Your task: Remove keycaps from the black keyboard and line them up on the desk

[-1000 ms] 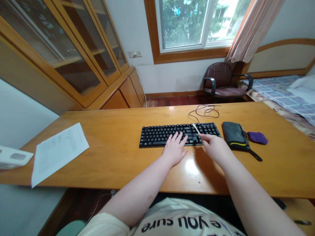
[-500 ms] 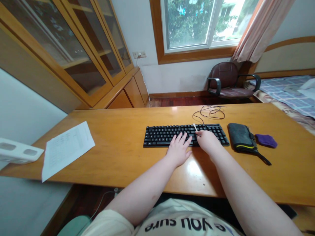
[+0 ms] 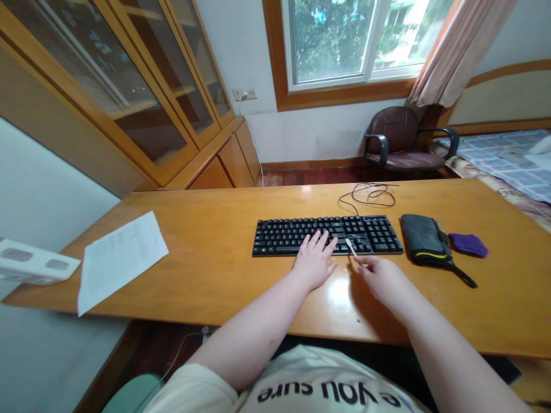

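At the far left edge of the wooden surface [image 3: 215,275] sits a white plastic object [image 3: 38,263]. Just beside it a printed sheet of paper [image 3: 123,259] lies flat, its near corner reaching the front edge.

A black keyboard [image 3: 293,235] lies in the middle of the surface, long side parallel to the front edge. It is a full-size board with low dark keys and a number block at its right end. Its thin black cable [image 3: 368,195] lies in loose loops behind it, toward the back edge.

The left hand [image 3: 316,265] lies palm down at the keyboard's front side. Its fingers [image 3: 321,240] are spread and relaxed, their tips resting on the lower key rows and gripping nothing.

Just to the right, the right hand [image 3: 383,276] hovers over the bare surface near the keyboard's front rim. Its fingers [image 3: 364,263] are pinched on the near end of a thin white stick [image 3: 350,248]. The stick is short, straight and pale, and slants up and left from the fingertips. Its far tip sits over the keyboard's front row, between the letter keys and the number block. Whether the tip touches a key cannot be told.

Beyond the keyboard's right end lies a dark pouch [image 3: 424,244] with a yellow stripe and a black strap. A small purple cloth [image 3: 468,244] lies just beside it, toward the right edge.
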Demonstrator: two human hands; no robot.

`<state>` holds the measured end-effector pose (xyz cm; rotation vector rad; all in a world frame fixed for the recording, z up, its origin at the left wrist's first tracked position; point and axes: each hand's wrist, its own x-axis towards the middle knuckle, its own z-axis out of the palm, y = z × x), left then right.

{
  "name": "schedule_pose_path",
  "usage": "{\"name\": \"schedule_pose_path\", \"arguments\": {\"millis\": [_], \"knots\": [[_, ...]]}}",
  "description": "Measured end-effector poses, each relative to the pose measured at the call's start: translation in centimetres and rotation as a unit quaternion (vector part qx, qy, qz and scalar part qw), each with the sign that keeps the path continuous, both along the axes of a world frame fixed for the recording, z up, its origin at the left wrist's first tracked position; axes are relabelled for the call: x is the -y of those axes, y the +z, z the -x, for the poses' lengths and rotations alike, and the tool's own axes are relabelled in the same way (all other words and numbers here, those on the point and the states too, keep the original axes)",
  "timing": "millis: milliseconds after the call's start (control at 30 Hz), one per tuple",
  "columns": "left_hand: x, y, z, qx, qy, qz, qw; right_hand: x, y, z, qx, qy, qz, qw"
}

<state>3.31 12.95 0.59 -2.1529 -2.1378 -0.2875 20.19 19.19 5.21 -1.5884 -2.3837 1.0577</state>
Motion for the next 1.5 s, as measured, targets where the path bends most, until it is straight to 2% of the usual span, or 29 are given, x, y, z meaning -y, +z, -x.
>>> {"name": "schedule_pose_path", "arguments": {"millis": [200, 333, 533, 700, 1033, 1200, 1300, 1400, 1500], "knots": [[0.0, 0.0, 0.0, -0.002, 0.001, 0.007, 1.0, 1.1, 1.0, -2.3, -0.041, 0.003, 0.012, 0.999], [0.1, 0.1, 0.0, -0.006, 0.003, 0.005, 1.0, -0.1, 1.7, -1.5, -0.1, -0.047, -0.006, 0.994], [0.1, 0.3, -0.1, -0.009, 0.004, 0.005, 1.0, -3.2, 0.0, 1.9, -0.094, -0.039, -0.031, 0.994], [0.1, 0.3, -0.1, -0.015, 0.003, 0.012, 1.0, -3.2, -1.0, 2.6, -0.037, -0.018, -0.038, 0.998], [0.0, 0.1, 0.0, -0.001, 0.003, 0.005, 1.0, 0.3, -0.5, -0.5, -0.054, 0.004, 0.018, 0.998], [0.0, 0.2, 0.0, -0.003, 0.003, 0.01, 1.0, 1.3, 0.5, -2.2, -0.071, -0.004, 0.078, 0.994], [0.0, 0.3, 0.0, -0.006, 0.003, 0.016, 1.0, 0.9, 1.6, -3.6, -0.084, -0.007, 0.093, 0.992], [0.0, 0.3, 0.0, -0.007, 0.002, 0.018, 1.0, -1.1, 2.4, -5.2, -0.053, 0.001, 0.041, 0.998], [0.0, 0.2, 0.1, -0.006, 0.001, 0.016, 1.0, -4.5, 2.5, -6.3, 0.044, 0.002, -0.112, 0.993]]}}
